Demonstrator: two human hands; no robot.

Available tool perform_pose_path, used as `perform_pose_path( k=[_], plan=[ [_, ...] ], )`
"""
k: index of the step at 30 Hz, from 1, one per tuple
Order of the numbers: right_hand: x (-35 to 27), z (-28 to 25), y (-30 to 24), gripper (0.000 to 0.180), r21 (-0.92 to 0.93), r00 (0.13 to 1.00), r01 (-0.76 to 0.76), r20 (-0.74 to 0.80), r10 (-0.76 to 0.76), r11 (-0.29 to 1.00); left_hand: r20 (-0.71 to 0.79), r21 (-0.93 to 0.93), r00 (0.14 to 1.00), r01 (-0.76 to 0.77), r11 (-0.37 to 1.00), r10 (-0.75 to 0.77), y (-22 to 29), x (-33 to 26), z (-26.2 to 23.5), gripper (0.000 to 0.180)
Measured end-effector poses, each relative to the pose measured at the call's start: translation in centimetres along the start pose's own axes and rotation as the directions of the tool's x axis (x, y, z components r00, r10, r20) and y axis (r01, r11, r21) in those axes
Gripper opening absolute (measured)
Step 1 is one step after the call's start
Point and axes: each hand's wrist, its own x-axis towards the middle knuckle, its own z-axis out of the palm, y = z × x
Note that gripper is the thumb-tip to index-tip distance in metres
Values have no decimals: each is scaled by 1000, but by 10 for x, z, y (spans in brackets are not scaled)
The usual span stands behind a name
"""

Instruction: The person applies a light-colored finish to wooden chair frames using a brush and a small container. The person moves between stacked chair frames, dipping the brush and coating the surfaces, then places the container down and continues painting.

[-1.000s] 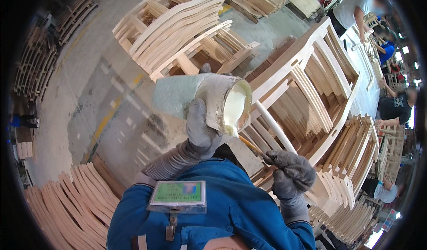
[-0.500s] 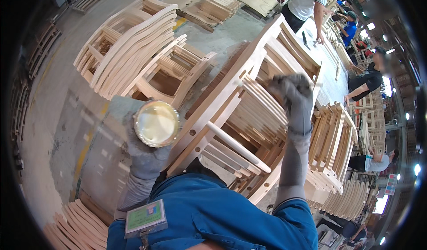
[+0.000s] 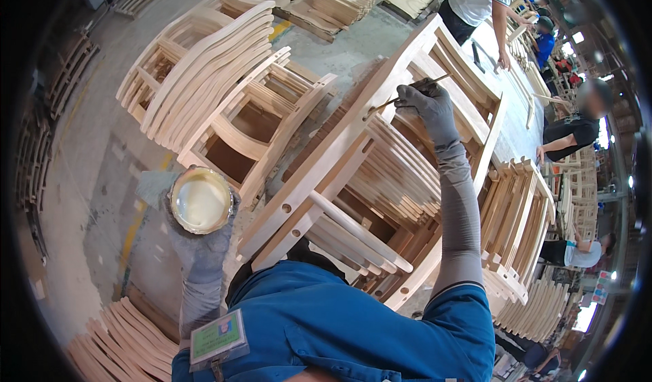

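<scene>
Pale, bare, matt wooden chair frame (image 3: pixel 380 171); glossy metal can (image 3: pixel 201 201); grey knitted cloth gloves on each hand.

Brush reaches the frame

My right hand (image 3: pixel 426 107) now stretches the brush (image 3: pixel 407 93) to the chair frame's (image 3: pixel 380 110) slot; my left hand's (image 3: pixel 197 239) cup (image 3: pixel 200 201) drops away leftward.

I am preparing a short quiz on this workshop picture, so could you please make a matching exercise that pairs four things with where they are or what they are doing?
Things:
1. left hand
2. right hand
3. round can
4. chair frame

Places or states:
A. full of a pale, creamy liquid
B. bare wood, with holes along its rail, under the stick's tip
C. holds a thin stick out at arm's length
D. grips the can from below

Pairs: 1-D, 2-C, 3-A, 4-B
</scene>
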Motion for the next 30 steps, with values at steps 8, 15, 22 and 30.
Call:
perform_pose_path(
  k=[8,15,22,30],
  plan=[
    [-31,16,0,12,-237,984,168,96,-150,957,137,570,971,-240,786,197,10,-12,17,50],
    [-26,1,-13,9,-518,967,249,92,-237,818,53,474,986,-162,865,155,9,-15,13,49],
    [-27,5,1,7,-284,898,427,248,-364,859,48,577,979,-190,794,199,14,-19,24,49],
    [-40,15,-14,9,-275,950,296,185,-252,915,26,389,990,-139,911,140,24,-26,26,51]
  ],
)
